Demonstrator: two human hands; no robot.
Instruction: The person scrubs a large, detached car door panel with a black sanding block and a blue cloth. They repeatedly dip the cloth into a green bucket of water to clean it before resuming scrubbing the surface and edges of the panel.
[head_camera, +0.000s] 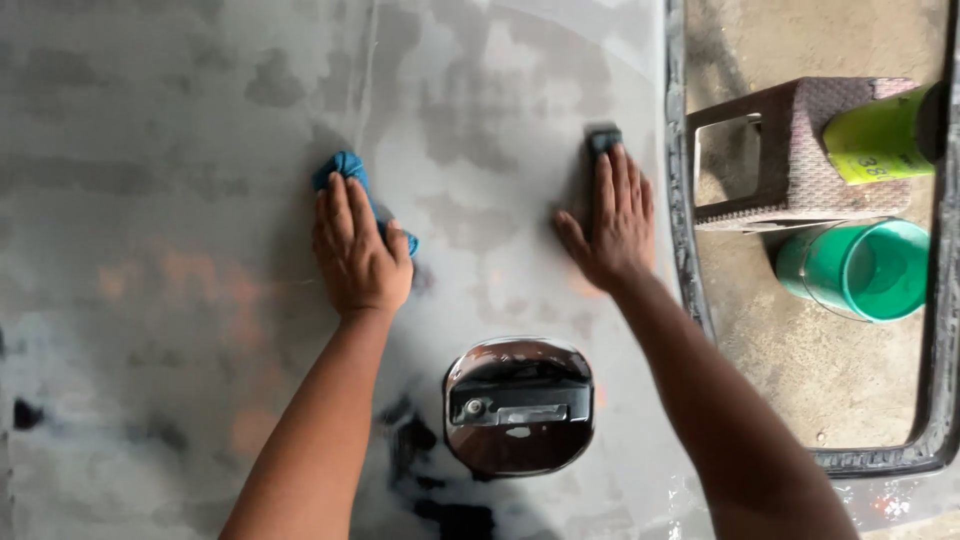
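Observation:
My left hand (357, 250) presses a crumpled blue cloth (348, 172) flat against a grey, patchy sanded car body panel (180, 200). My right hand (612, 220) lies flat on the panel with its fingers over a dark sanding block (602, 140), whose tip shows beyond the fingertips. Below and between my forearms sits a recessed chrome door handle (518, 405). Wet dark smears run beside the handle.
A window opening with a black rubber edge (690, 290) bounds the panel on the right. Through it I see a brown stool (800, 150), a green bucket (865, 270), a lime-green container (880, 135) and a concrete floor (850, 380).

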